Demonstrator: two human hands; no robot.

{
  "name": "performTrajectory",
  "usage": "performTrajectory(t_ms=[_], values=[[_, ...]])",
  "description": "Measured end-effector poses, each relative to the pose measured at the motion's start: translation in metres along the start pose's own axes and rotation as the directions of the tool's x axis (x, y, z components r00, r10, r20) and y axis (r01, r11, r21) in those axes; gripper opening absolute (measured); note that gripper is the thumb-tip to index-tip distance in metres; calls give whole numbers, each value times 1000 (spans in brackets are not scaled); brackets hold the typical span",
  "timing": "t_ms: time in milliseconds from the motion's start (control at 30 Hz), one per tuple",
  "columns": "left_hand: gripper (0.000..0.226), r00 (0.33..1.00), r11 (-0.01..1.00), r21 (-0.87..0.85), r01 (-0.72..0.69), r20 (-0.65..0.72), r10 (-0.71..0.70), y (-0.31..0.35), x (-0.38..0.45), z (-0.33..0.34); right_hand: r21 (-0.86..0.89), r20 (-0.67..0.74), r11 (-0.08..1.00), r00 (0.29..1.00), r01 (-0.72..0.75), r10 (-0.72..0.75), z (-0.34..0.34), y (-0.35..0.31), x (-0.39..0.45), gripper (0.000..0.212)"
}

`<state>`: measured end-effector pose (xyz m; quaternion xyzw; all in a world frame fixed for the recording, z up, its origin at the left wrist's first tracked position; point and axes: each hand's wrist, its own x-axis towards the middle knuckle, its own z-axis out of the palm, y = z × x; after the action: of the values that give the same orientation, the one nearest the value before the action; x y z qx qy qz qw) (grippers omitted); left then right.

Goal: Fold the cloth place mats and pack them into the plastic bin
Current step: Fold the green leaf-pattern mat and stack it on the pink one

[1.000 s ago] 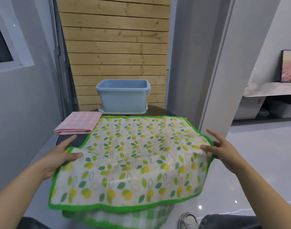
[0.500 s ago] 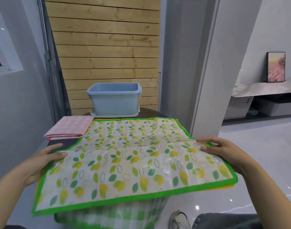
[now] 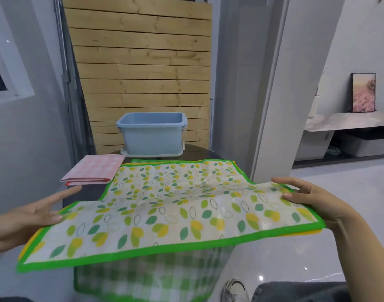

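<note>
A person looks down at a dark round bench (image 3: 199, 151) with both bare hands lifting the near edge of a leaf-print place mat (image 3: 164, 205). The mat is cream with green and yellow leaves and a bright green border; its far half lies flat on the bench while the near half is raised toward the viewer, showing a yellow underside along its near corners.

The left hand (image 3: 27, 219) holds the mat's near left corner, its thumb pressed on top of the cloth and its index finger pointing straight out beyond the mat's edge; the other fingers are hidden beneath the cloth. The right hand (image 3: 308, 199) pinches the near right corner, thumb on top and the fingers (image 3: 282, 181) curved over the far side of the raised edge.

Below the lifted mat a green-and-white checked cloth (image 3: 147, 277) hangs over the bench's near edge. A thin strip of another green border (image 3: 143, 160) shows just beyond the mat's far edge.

To the far left on the bench lies a folded pink checked place mat (image 3: 95, 170), just beside the leaf-print mat. Behind both, at the back of the bench, stands the open pale blue plastic bin (image 3: 152, 132) on a white lid or tray (image 3: 151, 152); its inside cannot be seen. A wooden slat panel (image 3: 140, 68) rises behind it.
</note>
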<state>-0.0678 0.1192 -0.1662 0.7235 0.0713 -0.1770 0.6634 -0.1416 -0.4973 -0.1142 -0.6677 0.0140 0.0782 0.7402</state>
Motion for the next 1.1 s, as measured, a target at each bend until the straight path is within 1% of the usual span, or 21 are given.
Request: performTrajectory(t_ms=[33, 67, 133, 167, 267, 333, 400, 467, 533, 567, 667, 767, 833, 900, 933, 967, 1000, 1067, 1100], values=[[72, 999, 996, 93, -8, 37, 4, 5, -8, 3, -2, -13, 1000, 1000, 2, -2, 2, 1, 1, 87], [75, 1000, 995, 101, 12, 3, -12, 8, -8, 7, -5, -31, 1000, 1000, 3, -3, 5, 2, 4, 89], [72, 998, 998, 6, 56, 33, -57, 13, -5, 19, -43, -88, 999, 996, -23, 19, 13, 5, 8, 94], [67, 998, 998, 2, 59, 1, -59, 14, -4, 29, -71, -127, 997, 991, -43, 34, 16, 7, 11, 93], [55, 979, 994, 110, 29, -205, -6, 14, 4, 32, -165, -253, 984, 967, -69, 26, 26, 11, 14, 67], [47, 951, 992, 123, 26, -308, 13, 15, 2, 35, -195, -318, 978, 948, -71, 5, 28, 12, 15, 55], [39, 925, 989, 150, -2, -376, 58, 14, 2, 35, -211, -376, 975, 926, -67, -18, 30, 14, 16, 43], [34, 901, 982, 185, -32, -419, 109, 14, 3, 36, -214, -420, 975, 907, -60, -37, 32, 16, 18, 40], [32, 901, 981, 191, -41, -417, 119, 13, 6, 33, -217, -448, 975, 892, -44, -60, 33, 17, 20, 37], [34, 909, 983, 183, -28, -403, 101, 13, 6, 33, -222, -460, 974, 885, -40, -69, 34, 17, 20, 34], [46, 947, 988, 146, 48, -320, 2, 14, 2, 33, -228, -501, 973, 861, -32, -89, 33, 17, 21, 29], [57, 964, 985, 142, 103, -259, -63, 14, -3, 36, -258, -542, 966, 833, -35, -114, 32, 19, 23, 23], [59, 963, 982, 160, 96, -265, -50, 14, -3, 39, -285, -536, 957, 837, -55, -112, 32, 21, 23, 22], [44, 938, 978, 202, 57, -345, 16, 12, -4, 42, -326, -516, 941, 851, -86, -101, 32, 25, 23, 24], [35, 922, 973, 227, 47, -384, 45, 13, -4, 44, -355, -520, 928, 849, -109, -99, 33, 26, 23, 26], [30, 912, 969, 244, 29, -404, 74, 13, -3, 43, -384, -527, 915, 843, -128, -103, 34, 25, 21, 28], [30, 906, 964, 264, 24, -414, 90, 13, -4, 43, -403, -534, 905, 838, -137, -111, 34, 25, 21, 30], [36, 914, 958, 286, 21, -394, 98, 14, -7, 44, -428, -523, 895, 842, -128, -130, 34, 25, 22, 31], [39, 925, 968, 250, 15, -370, 81, 13, -7, 44, -438, -519, 889, 845, -131, -131, 36, 25, 22, 30]])
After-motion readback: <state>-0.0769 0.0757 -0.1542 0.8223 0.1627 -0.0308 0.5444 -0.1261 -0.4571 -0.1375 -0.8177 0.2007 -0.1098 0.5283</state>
